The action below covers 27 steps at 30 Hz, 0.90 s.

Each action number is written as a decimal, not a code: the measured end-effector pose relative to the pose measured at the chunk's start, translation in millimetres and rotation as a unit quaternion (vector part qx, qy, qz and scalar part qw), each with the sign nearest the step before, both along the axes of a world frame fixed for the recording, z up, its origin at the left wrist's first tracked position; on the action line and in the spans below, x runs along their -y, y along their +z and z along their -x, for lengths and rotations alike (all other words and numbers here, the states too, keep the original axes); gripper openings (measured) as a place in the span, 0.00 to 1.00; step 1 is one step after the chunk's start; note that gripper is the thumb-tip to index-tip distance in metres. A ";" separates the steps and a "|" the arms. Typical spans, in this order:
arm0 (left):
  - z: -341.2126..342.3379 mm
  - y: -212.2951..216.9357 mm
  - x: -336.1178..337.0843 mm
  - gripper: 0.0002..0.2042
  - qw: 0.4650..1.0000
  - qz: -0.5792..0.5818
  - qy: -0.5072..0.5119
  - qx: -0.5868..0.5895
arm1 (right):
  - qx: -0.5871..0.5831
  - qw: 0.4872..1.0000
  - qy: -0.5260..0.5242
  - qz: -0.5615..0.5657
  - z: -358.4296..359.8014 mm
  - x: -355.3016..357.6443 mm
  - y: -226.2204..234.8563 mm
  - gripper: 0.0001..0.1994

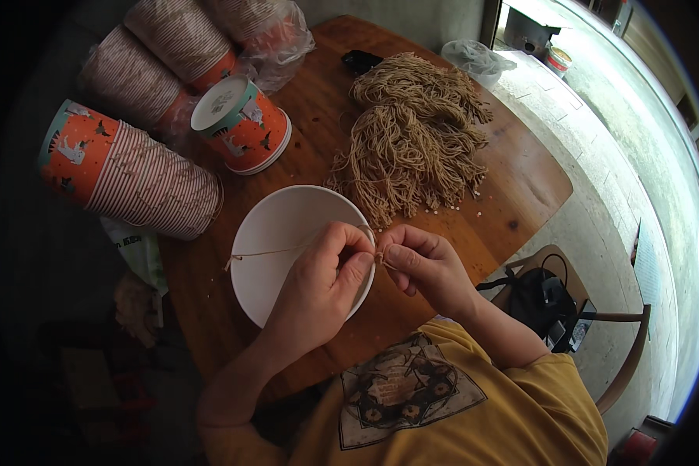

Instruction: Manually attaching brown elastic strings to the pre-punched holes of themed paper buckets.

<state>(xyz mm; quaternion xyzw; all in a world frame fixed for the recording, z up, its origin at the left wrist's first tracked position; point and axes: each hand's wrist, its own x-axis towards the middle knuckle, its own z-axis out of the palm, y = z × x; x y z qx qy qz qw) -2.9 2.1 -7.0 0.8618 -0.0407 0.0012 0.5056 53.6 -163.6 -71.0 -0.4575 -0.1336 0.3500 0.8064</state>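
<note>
A white-lined paper bucket (266,225) stands on the wooden table in front of me, its mouth turned up. A tan cord (266,253) runs across the mouth from a small knot at the left rim to my hands at the right rim. My left hand (314,287) reaches over the bucket, its thumb and fingers closed on the cord by the rim. Just outside that rim, my right hand (431,268) pinches the cord's knotted end between thumb and forefinger. The fingers partly hide the knot and the rim there.
Beyond the bucket lies a large heap of tan cords (415,132). An upside-down orange bucket (245,128) and stacked buckets (151,179) crowd the left of the wooden table (532,179). A chair (629,365) with a black bag (542,299) stands at the right.
</note>
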 end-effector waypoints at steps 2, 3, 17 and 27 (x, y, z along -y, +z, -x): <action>0.0 -2.3 -1.4 0.04 1.000 0.015 0.004 -0.012 | -0.005 1.000 0.002 0.001 -0.6 -0.1 0.7 0.09; 0.2 -3.1 -1.7 0.04 0.999 0.030 0.007 -0.025 | -0.010 1.000 0.005 0.002 -0.9 -0.2 0.9 0.09; -1.2 8.0 5.3 0.06 0.988 -0.115 -0.021 0.097 | 0.044 0.999 0.001 0.014 0.6 3.8 1.6 0.08; 3.5 1.8 5.3 0.06 0.989 -0.102 -0.004 0.107 | 0.069 0.996 -0.061 0.009 10.8 -2.1 0.7 0.06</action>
